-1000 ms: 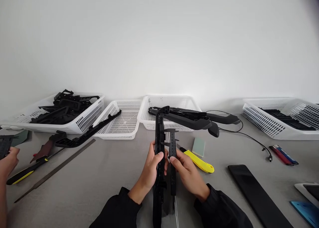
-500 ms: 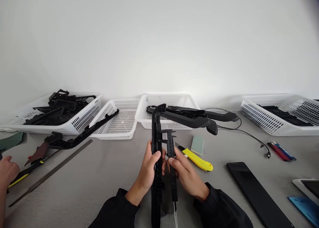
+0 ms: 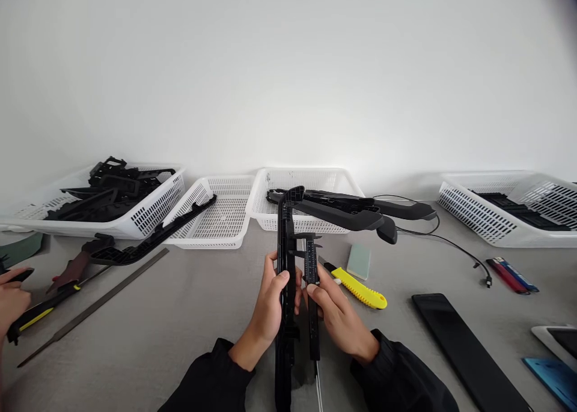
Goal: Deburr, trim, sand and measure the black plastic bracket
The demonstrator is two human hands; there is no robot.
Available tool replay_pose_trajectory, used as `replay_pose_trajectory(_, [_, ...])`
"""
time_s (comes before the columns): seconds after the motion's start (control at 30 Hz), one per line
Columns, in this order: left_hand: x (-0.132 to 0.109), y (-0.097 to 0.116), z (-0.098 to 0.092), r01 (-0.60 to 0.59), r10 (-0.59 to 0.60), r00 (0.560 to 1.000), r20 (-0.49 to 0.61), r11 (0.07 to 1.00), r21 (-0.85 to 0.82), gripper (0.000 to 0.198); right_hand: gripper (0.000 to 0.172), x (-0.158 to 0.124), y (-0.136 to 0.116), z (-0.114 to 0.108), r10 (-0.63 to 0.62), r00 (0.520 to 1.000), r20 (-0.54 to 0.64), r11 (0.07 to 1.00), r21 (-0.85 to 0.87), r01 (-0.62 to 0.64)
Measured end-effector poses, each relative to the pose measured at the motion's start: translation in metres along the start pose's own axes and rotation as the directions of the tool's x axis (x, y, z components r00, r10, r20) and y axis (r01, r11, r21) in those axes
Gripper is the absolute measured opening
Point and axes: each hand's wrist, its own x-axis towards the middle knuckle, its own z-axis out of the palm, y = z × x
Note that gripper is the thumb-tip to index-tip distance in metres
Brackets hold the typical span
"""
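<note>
My left hand [image 3: 269, 310] is closed around a long black plastic trim piece [image 3: 285, 292], held lengthwise in front of me with its bent end away from me. In my right hand [image 3: 338, 316] is a black vernier caliper [image 3: 312, 268], gripped by its slide with the thumb on top. The caliper's jaws lie against the right side of the trim piece; whether they clasp any part of it I cannot make out. A thin depth rod sticks out of the caliper's near end. Some fingers of my left hand are hidden behind the trim piece.
A yellow utility knife [image 3: 360, 289] and a pale green block [image 3: 359, 260] lie right of the caliper. White baskets [image 3: 216, 242] line the wall, several with black parts. At left are a flat file [image 3: 99, 304] and a co-worker's hand [image 3: 13, 304]. A black phone-like slab [image 3: 464, 346] lies right.
The view has shifted slightly. My hands keep their holds, and the caliper jaws stay beside the trim piece. The co-worker's hand at left has moved and now shows a dark object in it.
</note>
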Motion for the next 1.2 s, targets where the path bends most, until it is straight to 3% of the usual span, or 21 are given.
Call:
replay_pose_trajectory(0.3, [0.001, 0.001, -0.003, 0.029, -0.029, 0.999, -0.019, 0.999, -0.029, 0.031, 0.046, -0.002, 0.008, -0.002, 0.037, 0.996, -0.077, 0.992, -0.120, -0.046])
replay_pose_trajectory(0.5, [0.000, 0.001, -0.001, -0.005, 0.005, 1.000, 0.005, 0.999, 0.038, 0.035, 0.040, 0.000, 0.005, -0.003, 0.013, 0.994, -0.104, 0.997, -0.077, -0.021])
replay_pose_trajectory(0.7, [-0.004, 0.005, 0.007, -0.007, 0.002, 0.998, 0.059, 0.996, 0.093, 0.064, 0.035, 0.004, 0.002, -0.007, -0.050, 0.975, -0.215, 0.996, -0.079, 0.034])
replay_pose_trajectory(0.87, [-0.005, 0.007, 0.008, 0.022, -0.031, 0.994, 0.105, 0.996, 0.081, 0.070, 0.033, 0.004, 0.003, -0.010, -0.044, 0.971, -0.234, 0.996, -0.084, 0.025])
replay_pose_trajectory(1.0, [-0.007, 0.005, 0.005, 0.140, -0.170, 0.961, 0.219, 0.980, 0.144, 0.080, 0.027, 0.005, 0.002, -0.014, -0.084, 0.950, -0.302, 0.994, -0.097, 0.057])
replay_pose_trajectory(1.1, [-0.008, 0.002, 0.004, 0.202, -0.272, 0.921, 0.280, 0.946, 0.253, 0.068, 0.027, 0.008, -0.002, -0.017, -0.124, 0.906, -0.405, 0.990, -0.112, 0.086])
replay_pose_trajectory(1.2, [-0.008, -0.002, 0.003, 0.162, -0.253, 0.923, 0.290, 0.939, 0.303, 0.043, 0.027, 0.009, -0.004, -0.019, -0.127, 0.858, -0.497, 0.990, -0.114, 0.081])
